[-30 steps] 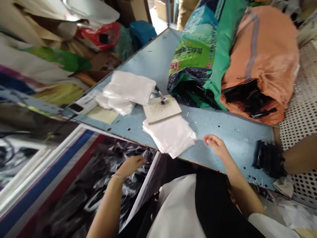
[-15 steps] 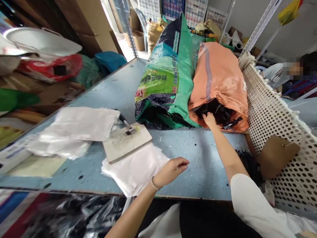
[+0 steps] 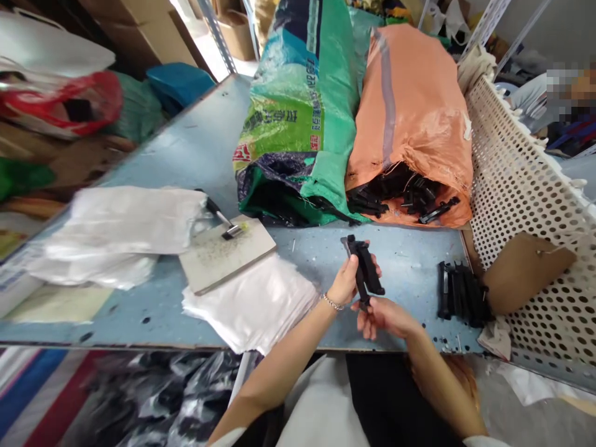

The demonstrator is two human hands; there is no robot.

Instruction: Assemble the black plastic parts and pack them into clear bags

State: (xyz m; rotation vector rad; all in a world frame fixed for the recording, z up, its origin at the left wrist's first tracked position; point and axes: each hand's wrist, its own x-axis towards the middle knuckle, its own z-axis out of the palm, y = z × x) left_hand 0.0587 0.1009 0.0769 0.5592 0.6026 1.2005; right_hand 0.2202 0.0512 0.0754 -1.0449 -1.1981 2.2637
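Nearest me is the right hand (image 3: 386, 316), its fingers partly spread and curled at the lower end of the held black pieces (image 3: 371, 273); from my remote seat I cannot tell whether thumb and forefinger truly pinch that end. Just beyond, the left hand (image 3: 344, 282) carries the load: thumb on the near side, fingertips wrapped round the far side, pressing the pieces together. They look like at least two, tilted, above the near part of the blue table (image 3: 410, 251). I would keep that left grip snug rather than hard, let the right fingertips only steady and even the ends, and hold everything low over the tabletop so a slip lands there. Off to the right, a row of black pieces (image 3: 460, 292) lies side by side, to my eye a fair guide for alignment. To the left sits a stack of white bags (image 3: 254, 304), partly under a board (image 3: 228, 254). Farther off, an orange sack (image 3: 419, 112) shows more black parts (image 3: 419, 194) in its mouth, beside a green sack (image 3: 288, 118).
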